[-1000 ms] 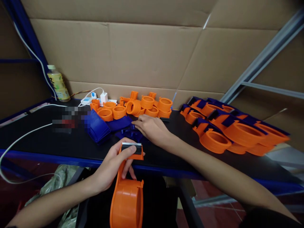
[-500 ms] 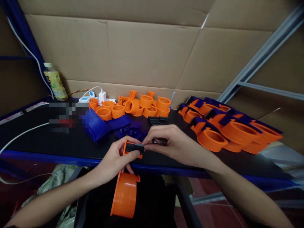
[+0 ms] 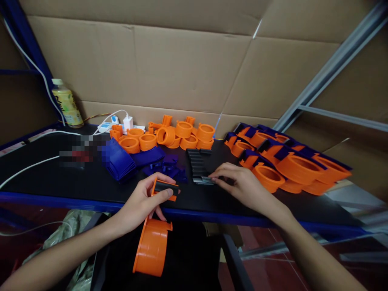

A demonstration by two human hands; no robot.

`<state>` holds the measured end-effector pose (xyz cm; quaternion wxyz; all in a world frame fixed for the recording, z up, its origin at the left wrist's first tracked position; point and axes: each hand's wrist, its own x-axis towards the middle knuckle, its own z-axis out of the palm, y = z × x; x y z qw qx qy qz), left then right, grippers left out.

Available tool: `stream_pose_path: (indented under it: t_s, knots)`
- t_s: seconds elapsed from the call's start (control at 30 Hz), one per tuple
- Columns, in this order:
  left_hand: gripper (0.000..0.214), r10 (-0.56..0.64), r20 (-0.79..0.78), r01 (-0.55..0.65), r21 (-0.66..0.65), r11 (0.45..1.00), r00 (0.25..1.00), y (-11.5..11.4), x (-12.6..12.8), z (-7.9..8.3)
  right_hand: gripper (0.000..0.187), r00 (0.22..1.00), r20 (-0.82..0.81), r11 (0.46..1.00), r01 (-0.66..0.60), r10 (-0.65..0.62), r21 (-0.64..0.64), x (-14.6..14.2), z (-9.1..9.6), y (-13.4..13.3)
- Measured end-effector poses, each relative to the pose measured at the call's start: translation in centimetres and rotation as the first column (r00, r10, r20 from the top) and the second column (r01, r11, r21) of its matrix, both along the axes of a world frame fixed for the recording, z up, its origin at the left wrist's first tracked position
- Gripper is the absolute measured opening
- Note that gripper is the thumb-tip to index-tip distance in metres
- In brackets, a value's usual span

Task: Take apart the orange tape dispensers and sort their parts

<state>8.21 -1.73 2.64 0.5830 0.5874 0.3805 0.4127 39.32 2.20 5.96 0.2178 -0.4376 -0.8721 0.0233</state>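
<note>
My left hand [image 3: 151,198] is closed on an orange tape dispenser frame [image 3: 153,246], its wide ring hanging below the table's front edge. Under the thumb, a black piece [image 3: 162,188] lies in the frame's upper end. My right hand [image 3: 233,180] reaches over the table, thumb and fingers pinched at the end of a grey-edged black strip [image 3: 204,181]. That strip lies at the near end of a row of black strips [image 3: 196,161]. Small dark blue plastic parts [image 3: 166,165] lie between the hands and the loose orange rings.
Orange frames [image 3: 183,129] are piled at the back. Flat blue pieces [image 3: 119,161] lie at left, near a power strip [image 3: 104,127] and a drink bottle [image 3: 67,105]. Orange-and-blue assembled dispensers [image 3: 306,165] are stacked at right. A cardboard wall [image 3: 182,64] stands behind.
My right hand has moved away from the dispenser frame, rightward to the row of black strips. The grey-edged piece on the frame no longer shows. My left hand keeps its hold.
</note>
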Motion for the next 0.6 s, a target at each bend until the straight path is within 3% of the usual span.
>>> stream_pose_path:
  t_s: [0.37, 0.5, 0.6]
  knots:
    - [0.040, -0.024, 0.007, 0.024, -0.014, 1.000, 1.000, 0.1, 0.0, -0.1, 0.027, 0.997, 0.056, 0.999, -0.048, 0.048, -0.011, -1.2, -0.5, 0.3]
    - [0.039, -0.024, 0.011, 0.024, -0.023, 0.999, 1.000, 0.0, 0.1, 0.1, 0.037, 0.998, -0.052, 0.999, -0.046, 0.047, 0.019, -1.2, 0.3, -0.1]
    - [0.038, -0.021, 0.016, 0.022, -0.026, 0.999, 1.000, 0.0, 0.1, 0.2, 0.038, 0.981, -0.143, 0.991, -0.125, 0.129, 0.040, -2.6, 1.3, -1.6]
